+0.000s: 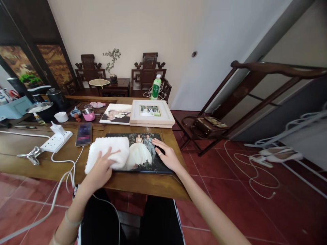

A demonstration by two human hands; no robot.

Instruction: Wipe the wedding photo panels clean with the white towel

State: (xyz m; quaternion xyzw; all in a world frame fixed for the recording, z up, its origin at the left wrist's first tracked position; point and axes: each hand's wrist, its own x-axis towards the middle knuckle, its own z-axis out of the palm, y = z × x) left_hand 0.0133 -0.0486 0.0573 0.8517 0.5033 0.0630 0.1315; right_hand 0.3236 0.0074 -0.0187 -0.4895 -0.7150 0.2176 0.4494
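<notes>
Left hand: resting on a folded, fluffy white cloth, fingers spread across its top; whether any fabric is pinched cannot be told. Right hand: grasping nothing, fingers extended and laid on the right part of a dark, glossy rectangular photo panel; ring on one finger.

Panel position: flat, picture up, on the near right part of a brown wooden table. It shows two figures, one in a white gown, one in a grey suit. Cloth covers the panel's left part and extends past its left edge.

Surroundings: beyond the panel, a pale, wide-bordered picture frame lies at the far right, with a white-edged photo board adjoining its left side. A green-labelled plastic bottle stands upright behind the frame. Just beyond the cloth, to the left, lies a dark smartphone with a white cable attached. Farther left: a white multi-socket power strip. A pink metal-rimmed mug sits beyond the phone.
</notes>
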